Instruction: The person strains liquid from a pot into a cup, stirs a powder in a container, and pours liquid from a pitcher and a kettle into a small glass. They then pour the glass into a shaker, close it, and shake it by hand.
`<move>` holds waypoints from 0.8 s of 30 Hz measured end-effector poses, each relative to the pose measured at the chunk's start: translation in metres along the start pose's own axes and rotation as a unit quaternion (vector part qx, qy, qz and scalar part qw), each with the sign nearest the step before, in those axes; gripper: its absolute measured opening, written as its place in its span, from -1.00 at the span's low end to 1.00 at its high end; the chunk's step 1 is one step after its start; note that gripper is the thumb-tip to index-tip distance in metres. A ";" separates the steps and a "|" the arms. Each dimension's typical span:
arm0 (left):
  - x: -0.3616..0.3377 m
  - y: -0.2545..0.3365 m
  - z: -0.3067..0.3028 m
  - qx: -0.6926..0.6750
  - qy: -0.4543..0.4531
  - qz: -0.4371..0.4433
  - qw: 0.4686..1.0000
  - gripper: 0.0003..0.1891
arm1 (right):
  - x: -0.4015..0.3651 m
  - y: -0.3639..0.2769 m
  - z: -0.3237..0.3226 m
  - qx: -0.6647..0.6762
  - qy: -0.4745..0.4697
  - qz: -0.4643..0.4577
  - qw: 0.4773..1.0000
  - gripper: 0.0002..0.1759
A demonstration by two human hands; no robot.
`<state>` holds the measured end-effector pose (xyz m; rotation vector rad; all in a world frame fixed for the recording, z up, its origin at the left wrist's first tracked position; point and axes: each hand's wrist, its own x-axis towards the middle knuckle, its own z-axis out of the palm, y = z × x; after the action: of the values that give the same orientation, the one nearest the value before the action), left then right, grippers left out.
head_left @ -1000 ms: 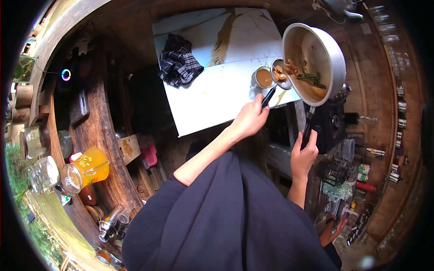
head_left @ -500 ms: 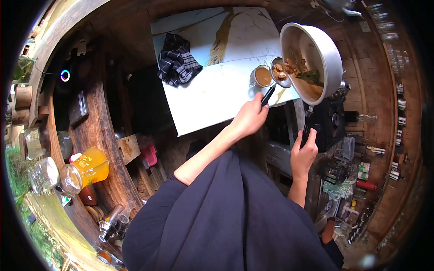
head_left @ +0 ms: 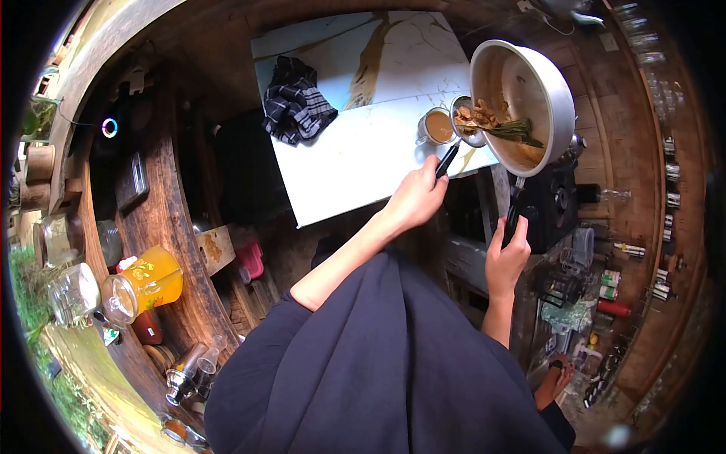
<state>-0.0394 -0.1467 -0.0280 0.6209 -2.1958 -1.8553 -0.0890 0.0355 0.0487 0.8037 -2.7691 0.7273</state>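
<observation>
My left hand (head_left: 417, 195) is closed around the black handle of a strainer (head_left: 463, 139), which holds wet brown chunks (head_left: 473, 116). A glass mug (head_left: 437, 126) of milky brown drink stands on the table just left of the strainer. In my right hand (head_left: 508, 256) is the black handle of a metal saucepan (head_left: 558, 98). The pan is tipped on its side, its rim against or just over the strainer. Long green leaves (head_left: 514, 132) and brown bits lie along its lower wall. I cannot see whether liquid is still running out.
A crumpled black checked cloth (head_left: 296, 100) lies on the white marbled table (head_left: 333, 178). To the right sits a black stove (head_left: 541, 208). Another person's hand (head_left: 556, 382) shows at lower right. On the wooden counter at left stands a jar of orange liquid (head_left: 155, 278).
The leaves have slid toward the pan's rim, and less brown liquid shows in the pan. My hands stay nearly still. The other person's hand has come further into view.
</observation>
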 end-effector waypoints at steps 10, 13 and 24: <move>-0.003 -0.004 0.003 0.004 0.005 0.000 1.000 -0.72 | -0.001 0.014 0.001 0.020 -0.002 -0.008 1.000 -0.72; -0.003 -0.003 0.003 0.007 0.004 -0.005 1.000 -0.72 | -0.002 0.010 0.001 0.042 -0.015 0.007 0.999 -0.72; -0.005 -0.007 0.004 -0.003 0.006 -0.015 1.000 -0.70 | 0.000 0.041 0.021 0.238 -0.026 0.091 0.967 -0.80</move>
<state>-0.0350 -0.1415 -0.0351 0.6647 -2.1836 -1.8682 -0.1119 0.0551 0.0137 0.6478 -2.7713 1.4639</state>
